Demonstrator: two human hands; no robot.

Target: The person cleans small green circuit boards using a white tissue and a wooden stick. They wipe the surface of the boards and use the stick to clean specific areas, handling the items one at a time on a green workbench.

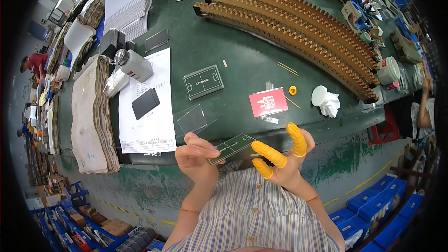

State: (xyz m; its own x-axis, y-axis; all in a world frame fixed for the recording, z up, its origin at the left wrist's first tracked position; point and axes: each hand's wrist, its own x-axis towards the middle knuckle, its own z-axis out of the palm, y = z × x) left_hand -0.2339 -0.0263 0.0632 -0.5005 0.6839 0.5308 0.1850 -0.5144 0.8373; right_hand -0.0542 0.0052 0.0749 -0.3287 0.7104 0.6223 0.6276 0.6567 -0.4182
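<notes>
My left hand (198, 155) pinches a dark green card (232, 148) with white pitch lines by its near left end, over the table's front edge. Yellow finger cots cover several fingertips of my right hand (285, 163). Its fingers are spread, one tip close beside the card's right end; whether they touch I cannot tell. A stack of like cards (204, 82) lies on the table beyond. To its right are a pink card with a square code (268, 102), a small yellow ring-shaped piece (292, 90) and thin wooden sticks (288, 68).
Long brown slotted racks (289, 32) stretch across the far right. A bottle (135, 65) and black cards (145, 104) rest on a printed sheet (151, 130) at left. Clear film pieces (191, 119) lie nearby. A white round lid (319, 95) touches crumpled tissue (330, 106).
</notes>
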